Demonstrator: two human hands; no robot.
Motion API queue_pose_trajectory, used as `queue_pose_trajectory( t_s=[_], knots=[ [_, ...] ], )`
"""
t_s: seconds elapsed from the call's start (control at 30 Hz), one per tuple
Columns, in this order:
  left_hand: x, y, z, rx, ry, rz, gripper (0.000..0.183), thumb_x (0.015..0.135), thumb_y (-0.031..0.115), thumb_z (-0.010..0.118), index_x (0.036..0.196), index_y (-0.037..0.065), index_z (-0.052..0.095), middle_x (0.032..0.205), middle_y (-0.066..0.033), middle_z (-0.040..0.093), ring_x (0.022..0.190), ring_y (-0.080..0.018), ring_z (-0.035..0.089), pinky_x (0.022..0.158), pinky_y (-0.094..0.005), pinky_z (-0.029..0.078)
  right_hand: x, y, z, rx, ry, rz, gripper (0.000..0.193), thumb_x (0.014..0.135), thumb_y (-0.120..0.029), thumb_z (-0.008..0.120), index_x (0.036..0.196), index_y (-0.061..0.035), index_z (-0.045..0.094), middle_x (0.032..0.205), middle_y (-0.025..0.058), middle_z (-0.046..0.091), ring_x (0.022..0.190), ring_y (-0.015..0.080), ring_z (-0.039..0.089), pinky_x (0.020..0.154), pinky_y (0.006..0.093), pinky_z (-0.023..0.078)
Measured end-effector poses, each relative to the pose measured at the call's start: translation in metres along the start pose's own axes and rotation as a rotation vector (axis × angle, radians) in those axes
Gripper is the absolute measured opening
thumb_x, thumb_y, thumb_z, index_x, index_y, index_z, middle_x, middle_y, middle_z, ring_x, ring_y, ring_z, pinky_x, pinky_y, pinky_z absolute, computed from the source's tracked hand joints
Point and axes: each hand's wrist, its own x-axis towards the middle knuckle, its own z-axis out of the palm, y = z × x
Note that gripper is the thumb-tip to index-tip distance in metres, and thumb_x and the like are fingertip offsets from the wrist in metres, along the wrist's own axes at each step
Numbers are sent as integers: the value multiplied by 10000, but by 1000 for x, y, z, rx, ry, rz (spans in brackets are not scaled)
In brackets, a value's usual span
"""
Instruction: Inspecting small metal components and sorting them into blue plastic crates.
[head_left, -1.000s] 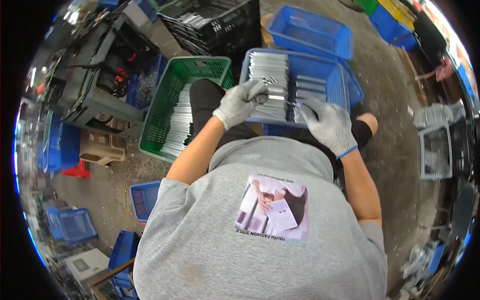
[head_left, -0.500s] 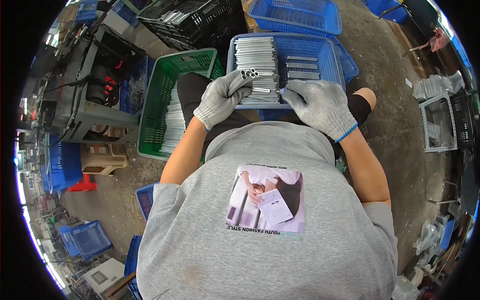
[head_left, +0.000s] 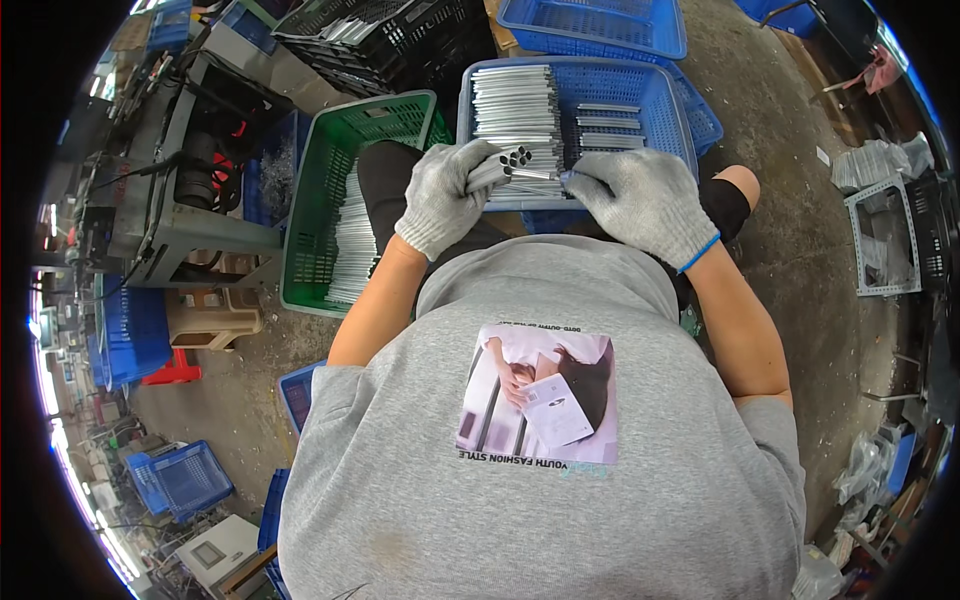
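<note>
Wearing a grey knitted glove, my left hand is closed round a small bundle of metal tubes, whose open ends face right. My right hand, also gloved, pinches a thin silvery rod with a bluish end at the fingertips. The rod's far end reaches the tube ends; whether it is inside one I cannot tell. Both hands are over the near edge of a blue plastic crate. Inside lie a tall stack of metal tubes on the left and several spaced tubes on the right.
A green crate holding more tubes stands by my left leg. Stacked black crates and an upper blue crate are beyond. Machinery stands at the left; a metal frame is at the right.
The bundle in my left hand has tipped toward the right, and its ends now meet the rod. My right hand keeps its pinch, nearly in place. The whole view has shifted slightly.
</note>
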Motion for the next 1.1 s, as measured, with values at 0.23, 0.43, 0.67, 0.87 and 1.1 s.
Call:
queue_pose_trajectory(
  t_s=[0.23, 0.43, 0.67, 0.87, 1.1],
  knots=[
    [-1, 1, -1, -39, -10, -16, 192, 796, 94, 773, 985, 115, 744, 721, -38, 699, 654, -230, 633, 665, -344, 518, 5, 2, 8, -8, -85, 67, 281, 966, -328, 625, 882, -107, 778, 811, 65, 764, 654, 243, 689, 602, 370, 507],
    [-2, -2, 1, -70, -7, -12, 213, 769, 25, 725, 969, 96, 733, 734, -34, 708, 655, -228, 609, 675, -333, 502, 9, 2, 5, 57, -71, 40, 295, 968, -336, 622, 899, -100, 785, 843, 76, 771, 679, 267, 695, 635, 379, 522],
    [-5, -3, 5, -86, -4, -24, 261, 743, -55, 666, 963, 76, 720, 773, -26, 734, 665, -225, 596, 690, -314, 490, 8, 4, 13, 84, -158, 69, 299, 962, -340, 621, 921, -95, 787, 852, 75, 774, 698, 303, 699, 653, 389, 533],
    [2, -15, 15, -73, -12, 8, 286, 758, -33, 673, 1006, 99, 720, 790, -35, 750, 666, -240, 642, 670, -347, 508, 16, 17, 28, 249, -87, 131, 309, 962, -351, 608, 943, -97, 783, 863, 87, 776, 720, 320, 708, 661, 404, 540],
    [-2, -43, 76, 181, -269, -196, 182, 881, 123, 672, 1058, 151, 700, 798, -59, 749, 688, -286, 703, 644, -419, 535, 12, 37, 50, 22, -76, 230, 327, 971, -368, 580, 980, -113, 784, 888, 101, 781, 761, 348, 720, 674, 423, 556]
  ],
)
